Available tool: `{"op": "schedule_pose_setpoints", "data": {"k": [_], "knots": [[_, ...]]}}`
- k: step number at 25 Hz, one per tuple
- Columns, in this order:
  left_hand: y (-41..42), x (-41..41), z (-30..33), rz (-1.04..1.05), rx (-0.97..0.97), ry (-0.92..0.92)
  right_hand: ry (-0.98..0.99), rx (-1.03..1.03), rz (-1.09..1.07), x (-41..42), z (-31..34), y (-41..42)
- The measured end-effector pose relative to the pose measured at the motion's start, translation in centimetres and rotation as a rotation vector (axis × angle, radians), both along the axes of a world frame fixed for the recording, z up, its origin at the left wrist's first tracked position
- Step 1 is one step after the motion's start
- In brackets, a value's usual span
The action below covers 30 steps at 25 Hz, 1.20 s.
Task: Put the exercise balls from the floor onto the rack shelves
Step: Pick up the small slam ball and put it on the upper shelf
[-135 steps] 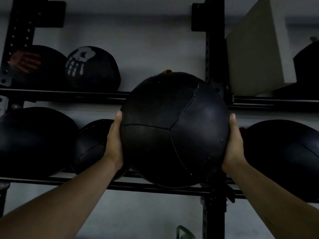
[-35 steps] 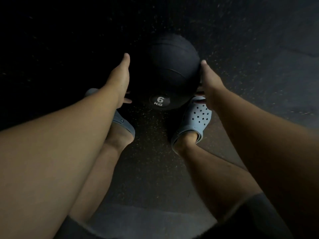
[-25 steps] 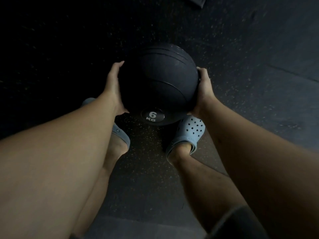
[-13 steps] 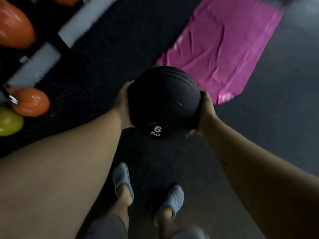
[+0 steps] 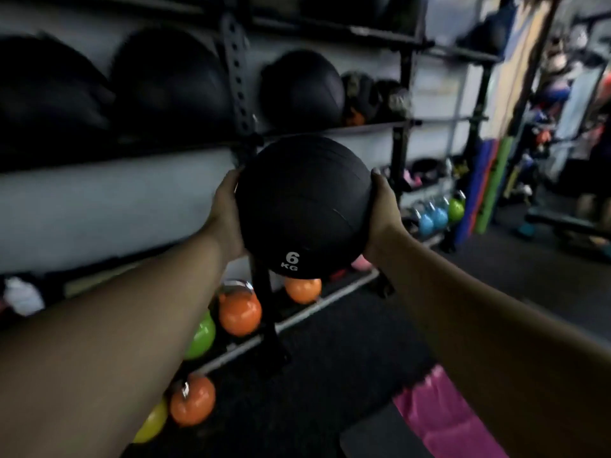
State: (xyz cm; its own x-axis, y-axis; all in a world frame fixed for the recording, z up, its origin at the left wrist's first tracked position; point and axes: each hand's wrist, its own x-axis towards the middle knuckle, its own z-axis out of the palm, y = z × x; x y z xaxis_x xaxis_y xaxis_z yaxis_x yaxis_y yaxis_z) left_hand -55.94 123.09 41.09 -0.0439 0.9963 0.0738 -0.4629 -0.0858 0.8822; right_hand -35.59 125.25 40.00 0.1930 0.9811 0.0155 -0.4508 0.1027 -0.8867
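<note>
Raised from floor level, the 6 kg slam ball [image 5: 302, 206] is now clamped between left hand [image 5: 226, 213] and right hand [image 5: 380, 214]; level carriage toward the rack shelf [image 5: 334, 128] is advised.

black 6 kg ball [image 5: 302, 206], both hands, rack [image 5: 236, 71]

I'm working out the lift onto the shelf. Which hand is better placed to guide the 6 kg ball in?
Probably the left hand: it grips the 6 kg ball on the side nearest the rack. The right hand holds the far side and would mostly support.
</note>
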Motion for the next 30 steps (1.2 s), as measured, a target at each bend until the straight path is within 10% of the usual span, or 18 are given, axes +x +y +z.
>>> {"op": "schedule_pose_setpoints", "data": {"k": [12,30], "knots": [[3.9,-26.6,25.4,0.434,0.447,0.099,0.14,0.393,0.481,-28.2,24.2,10.1],[32.7,-41.7,45.3,0.81,0.781,0.131,0.385,0.868,0.489,-46.3,46.3,43.0]]}}
